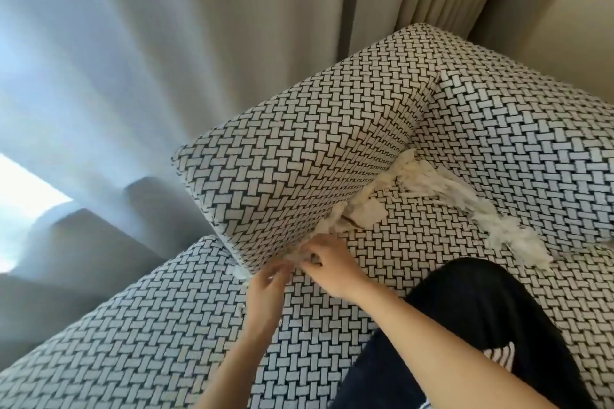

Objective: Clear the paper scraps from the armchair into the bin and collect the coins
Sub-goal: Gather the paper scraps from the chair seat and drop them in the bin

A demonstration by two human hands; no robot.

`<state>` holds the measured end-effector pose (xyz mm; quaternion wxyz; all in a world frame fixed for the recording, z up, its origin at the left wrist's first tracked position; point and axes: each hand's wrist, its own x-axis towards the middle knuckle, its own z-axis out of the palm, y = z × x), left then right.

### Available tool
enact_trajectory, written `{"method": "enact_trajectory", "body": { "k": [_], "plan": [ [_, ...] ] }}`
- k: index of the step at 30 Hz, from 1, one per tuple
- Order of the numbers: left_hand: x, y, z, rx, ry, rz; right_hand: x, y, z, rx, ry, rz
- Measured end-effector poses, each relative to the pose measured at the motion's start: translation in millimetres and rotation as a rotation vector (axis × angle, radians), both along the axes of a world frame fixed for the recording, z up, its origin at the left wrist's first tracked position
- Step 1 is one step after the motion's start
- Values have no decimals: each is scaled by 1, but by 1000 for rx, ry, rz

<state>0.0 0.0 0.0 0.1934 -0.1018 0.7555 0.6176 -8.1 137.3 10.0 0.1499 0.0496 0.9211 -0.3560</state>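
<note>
Armchair (299, 143): paper scraps (362, 209) wedged along left and far seams, clearing barely begun. Right grip (332, 267) pinches a near-left scrap; left grip (265, 282) blurred, cannot tell. Coins, bin: not in view.

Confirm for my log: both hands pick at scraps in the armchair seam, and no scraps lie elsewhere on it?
One part is wrong. In the head view the left hand and right hand pick at seam scraps, but more scraps line the other seam of the armchair.
</note>
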Motion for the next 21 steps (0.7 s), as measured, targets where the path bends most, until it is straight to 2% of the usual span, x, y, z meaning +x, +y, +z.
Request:
{"method": "enact_trajectory", "body": {
  "k": [3,9,12,16,21],
  "plan": [
    [0,-11,-11,-132,-12,75,0,-7,-2,124,-88,83],
    [-9,-33,-32,-572,77,213,2,-13,0,304,-202,197],
    [-20,-42,-33,-817,13,41,6,-14,-3,341,-244,250],
    [-32,-48,-36,-956,-39,-265,12,-17,-6,359,-297,313],
    [-24,-46,-40,-1046,31,-276,13,-18,-9,301,-346,308]
  ]
}}
